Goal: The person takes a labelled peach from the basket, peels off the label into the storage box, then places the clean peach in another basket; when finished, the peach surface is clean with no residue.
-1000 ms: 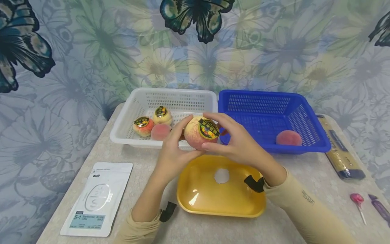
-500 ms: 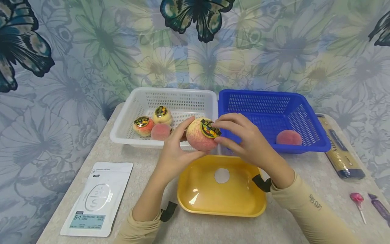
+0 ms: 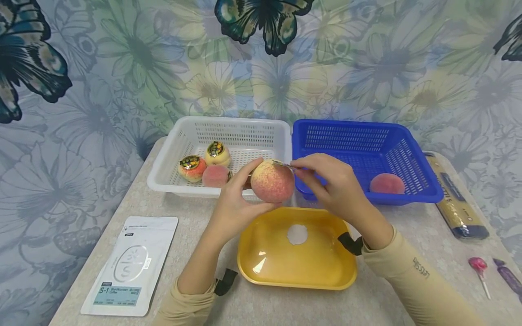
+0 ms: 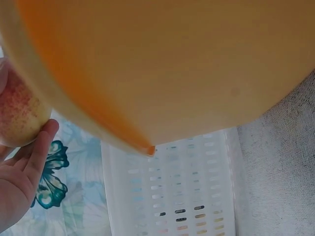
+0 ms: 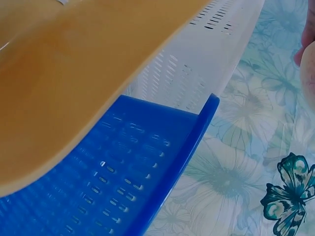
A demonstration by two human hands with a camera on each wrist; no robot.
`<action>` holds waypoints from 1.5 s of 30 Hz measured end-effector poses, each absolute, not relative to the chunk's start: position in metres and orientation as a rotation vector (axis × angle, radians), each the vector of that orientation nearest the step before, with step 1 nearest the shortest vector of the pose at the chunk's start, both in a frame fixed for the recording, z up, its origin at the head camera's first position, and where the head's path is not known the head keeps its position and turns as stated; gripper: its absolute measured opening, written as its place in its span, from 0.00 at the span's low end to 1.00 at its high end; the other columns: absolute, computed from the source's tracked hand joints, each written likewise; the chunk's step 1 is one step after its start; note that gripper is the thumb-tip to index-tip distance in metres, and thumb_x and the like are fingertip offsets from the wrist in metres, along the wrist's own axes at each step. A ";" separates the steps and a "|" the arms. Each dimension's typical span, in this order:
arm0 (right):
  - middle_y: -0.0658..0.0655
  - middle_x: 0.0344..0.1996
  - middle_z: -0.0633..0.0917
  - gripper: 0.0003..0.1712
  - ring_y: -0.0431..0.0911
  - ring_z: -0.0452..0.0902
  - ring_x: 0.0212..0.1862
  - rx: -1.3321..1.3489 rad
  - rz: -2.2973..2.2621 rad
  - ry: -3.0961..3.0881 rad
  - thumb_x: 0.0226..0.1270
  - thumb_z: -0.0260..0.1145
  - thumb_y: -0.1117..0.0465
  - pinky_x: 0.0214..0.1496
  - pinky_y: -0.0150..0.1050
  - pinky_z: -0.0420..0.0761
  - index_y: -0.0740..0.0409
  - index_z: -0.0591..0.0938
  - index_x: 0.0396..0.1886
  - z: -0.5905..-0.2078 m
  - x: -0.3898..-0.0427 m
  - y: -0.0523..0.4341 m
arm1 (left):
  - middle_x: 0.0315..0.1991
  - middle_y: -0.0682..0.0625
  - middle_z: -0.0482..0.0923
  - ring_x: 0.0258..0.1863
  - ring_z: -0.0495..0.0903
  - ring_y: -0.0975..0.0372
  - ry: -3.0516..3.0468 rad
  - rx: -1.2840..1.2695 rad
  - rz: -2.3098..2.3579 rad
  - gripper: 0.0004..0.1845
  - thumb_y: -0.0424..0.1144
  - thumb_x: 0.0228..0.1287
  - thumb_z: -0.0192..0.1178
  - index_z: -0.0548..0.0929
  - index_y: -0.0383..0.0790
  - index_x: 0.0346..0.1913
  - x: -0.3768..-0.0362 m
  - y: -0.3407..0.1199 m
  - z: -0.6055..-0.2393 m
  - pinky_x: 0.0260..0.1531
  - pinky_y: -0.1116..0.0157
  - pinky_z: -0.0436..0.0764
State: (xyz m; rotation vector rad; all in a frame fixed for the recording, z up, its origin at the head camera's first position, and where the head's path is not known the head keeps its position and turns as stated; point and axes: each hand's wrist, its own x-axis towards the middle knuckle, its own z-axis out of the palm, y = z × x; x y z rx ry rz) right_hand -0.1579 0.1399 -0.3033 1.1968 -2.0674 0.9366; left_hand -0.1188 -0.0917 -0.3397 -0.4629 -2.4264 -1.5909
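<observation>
"What takes up most room?"
"The tabletop. Along its far side a white basket and a blue basket sit side by side, probably so both are within easy reach."

"And the yellow tray?"
"In front of them, just below the hands, presumably to catch whatever comes away."

"What are the hands doing?"
"The left hand is clamped round a peach, held up near the tray's far rim; I'd say it grips from the side to leave the top free. The right hand has thumb and forefinger together on the edge of that peach's label, seen edge-on."

"Why two hands on one fruit?"
"One likely steadies it against the other's pull."

"Other fruit?"
"Three peaches in the white basket, one loose peach in the blue."

"Anything smaller?"
"A pale disc in the tray; I can't tell what it is."
</observation>
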 end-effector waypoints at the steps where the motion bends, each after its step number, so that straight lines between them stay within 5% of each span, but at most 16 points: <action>1: 0.58 0.41 0.88 0.15 0.46 0.84 0.42 1.172 0.931 -2.070 0.58 0.70 0.74 0.52 0.27 0.80 0.63 0.85 0.46 -0.303 -0.158 0.141 | 0.61 0.51 0.77 0.50 0.81 0.59 -2.430 -0.462 -1.595 0.48 0.39 0.43 0.81 0.69 0.48 0.71 -0.119 -0.092 -0.340 0.54 0.57 0.81; 14: 0.55 0.34 0.86 0.19 0.38 0.75 0.33 0.973 1.197 -2.154 0.60 0.67 0.76 0.39 0.23 0.77 0.62 0.85 0.51 -0.300 -0.150 0.164 | 0.61 0.49 0.78 0.49 0.81 0.59 -2.430 -0.415 -1.609 0.49 0.39 0.42 0.82 0.69 0.49 0.71 -0.122 -0.094 -0.339 0.55 0.57 0.81; 22: 0.49 0.28 0.82 0.27 0.37 0.74 0.30 0.865 1.246 -2.326 0.53 0.73 0.76 0.35 0.23 0.77 0.56 0.84 0.54 -0.312 -0.131 0.189 | 0.60 0.51 0.78 0.50 0.80 0.59 -2.425 -0.379 -1.637 0.49 0.38 0.42 0.82 0.70 0.50 0.70 -0.123 -0.095 -0.337 0.55 0.56 0.80; 31: 0.40 0.26 0.80 0.17 0.34 0.71 0.27 0.924 1.221 -2.754 0.60 0.73 0.65 0.28 0.30 0.74 0.51 0.84 0.50 -0.358 -0.112 0.218 | 0.60 0.49 0.78 0.49 0.81 0.57 -2.413 -0.365 -1.680 0.49 0.37 0.42 0.81 0.68 0.48 0.71 -0.123 -0.096 -0.334 0.55 0.55 0.80; 38: 0.39 0.30 0.80 0.14 0.36 0.71 0.33 1.066 0.821 -3.080 0.62 0.71 0.57 0.36 0.30 0.73 0.44 0.84 0.47 -0.384 -0.103 0.209 | 0.61 0.50 0.77 0.50 0.81 0.57 -2.409 -0.344 -1.719 0.49 0.37 0.43 0.81 0.68 0.49 0.71 -0.123 -0.098 -0.336 0.56 0.56 0.80; 45: 0.39 0.20 0.69 0.13 0.36 0.61 0.29 1.246 0.413 -2.983 0.52 0.73 0.61 0.34 0.30 0.65 0.46 0.86 0.39 -0.401 -0.101 0.194 | 0.60 0.50 0.77 0.50 0.80 0.57 -2.407 -0.324 -1.745 0.49 0.38 0.42 0.82 0.68 0.48 0.71 -0.122 -0.098 -0.336 0.56 0.55 0.80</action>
